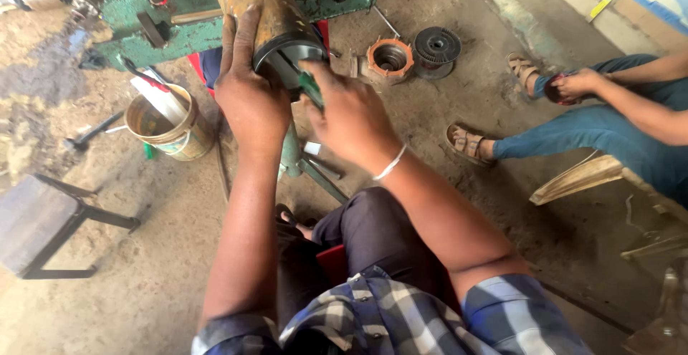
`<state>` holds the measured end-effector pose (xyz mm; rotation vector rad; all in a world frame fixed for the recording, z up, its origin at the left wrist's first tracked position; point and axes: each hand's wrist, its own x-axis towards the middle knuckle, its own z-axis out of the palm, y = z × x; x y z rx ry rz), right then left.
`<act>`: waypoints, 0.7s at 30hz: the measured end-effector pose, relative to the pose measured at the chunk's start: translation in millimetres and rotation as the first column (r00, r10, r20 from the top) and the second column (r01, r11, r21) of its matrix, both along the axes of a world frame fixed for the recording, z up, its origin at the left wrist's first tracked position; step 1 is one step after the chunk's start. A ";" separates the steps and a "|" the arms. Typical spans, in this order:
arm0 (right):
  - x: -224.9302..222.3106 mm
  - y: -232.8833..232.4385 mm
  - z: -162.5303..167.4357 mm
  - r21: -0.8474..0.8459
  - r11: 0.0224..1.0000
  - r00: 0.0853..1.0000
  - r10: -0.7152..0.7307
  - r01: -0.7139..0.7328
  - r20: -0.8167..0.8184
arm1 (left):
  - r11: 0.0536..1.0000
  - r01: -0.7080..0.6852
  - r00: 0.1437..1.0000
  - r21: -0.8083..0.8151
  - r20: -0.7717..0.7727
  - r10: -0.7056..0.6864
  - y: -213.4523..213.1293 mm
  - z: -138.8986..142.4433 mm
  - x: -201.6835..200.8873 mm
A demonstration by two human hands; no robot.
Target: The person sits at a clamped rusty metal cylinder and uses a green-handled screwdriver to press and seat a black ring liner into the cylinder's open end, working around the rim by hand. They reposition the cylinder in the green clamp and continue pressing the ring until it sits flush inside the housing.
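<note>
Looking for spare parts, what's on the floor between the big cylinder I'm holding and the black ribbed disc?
In the head view, an orange-rimmed round housing sits on the dirt floor between the cylinder and the black ribbed disc.

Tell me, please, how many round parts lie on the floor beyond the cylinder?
2: an orange-rimmed ring just right of the cylinder, and a black ribbed disc right beside it. Others may be hidden behind the green stand.
</note>
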<state>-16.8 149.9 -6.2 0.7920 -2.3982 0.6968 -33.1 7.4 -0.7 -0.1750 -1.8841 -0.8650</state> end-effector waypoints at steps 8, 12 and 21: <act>-4.1 0.3 1.2 -0.026 0.999 0.999 0.020 -0.021 -0.047 | 1.000 0.006 1.000 0.005 -0.002 -0.006 -0.8 0.1 2.3; 8.5 8.3 9.3 -0.011 1.000 0.999 0.026 -0.026 -0.019 | 0.999 0.023 0.999 -0.045 -0.045 -0.025 0.6 3.2 4.7; 34.3 25.3 -24.3 -0.221 0.974 0.994 0.019 -0.042 -0.103 | 1.000 -0.002 1.000 0.026 0.031 0.002 1.9 -2.8 -2.5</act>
